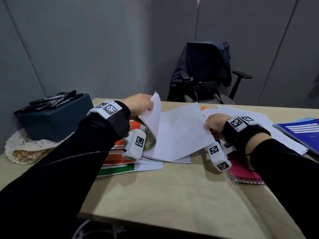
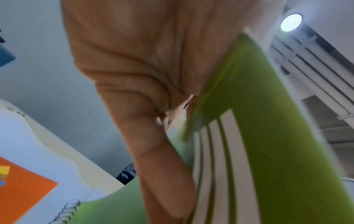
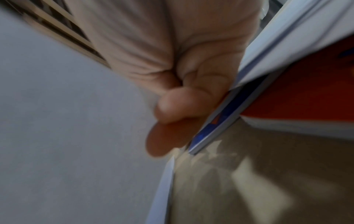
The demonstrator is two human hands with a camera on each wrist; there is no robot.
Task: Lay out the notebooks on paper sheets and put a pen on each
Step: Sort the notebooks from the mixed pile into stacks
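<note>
White paper dominates the beige bench (image 1: pixel 172 195): loose paper sheets (image 1: pixel 181 133) lie jumbled over and under a heap of notebooks, none squared off as a place for a notebook. By my reading the task is barely begun: no notebook sits alone on its own sheet, and no pen lies on any of them.

The largest sheet bows across the middle, lifted at both ends. The left hand (image 1: pixel 139 105) pinches its raised left edge together with the cover of the green notebook (image 2: pixel 258 136), a spiral-bound book with white stripes whose cover curls upward beneath the paper. The right hand (image 1: pixel 214 124) has its fingers curled, pinching the sheet's right edge; the right wrist view shows a thin blue-edged cover caught in the same grip.

Under the pile lie an orange notebook (image 1: pixel 117 152), partly covered, and at the bench's right a blue notebook (image 1: pixel 300 131) and a pink notebook (image 1: pixel 245 171) with wire binding.

The pens (image 1: pixel 51 100), dark and slim, rest in a bunch on top of a dark blue box (image 1: pixel 55 121) at the far left, well apart from the notebooks.
</note>
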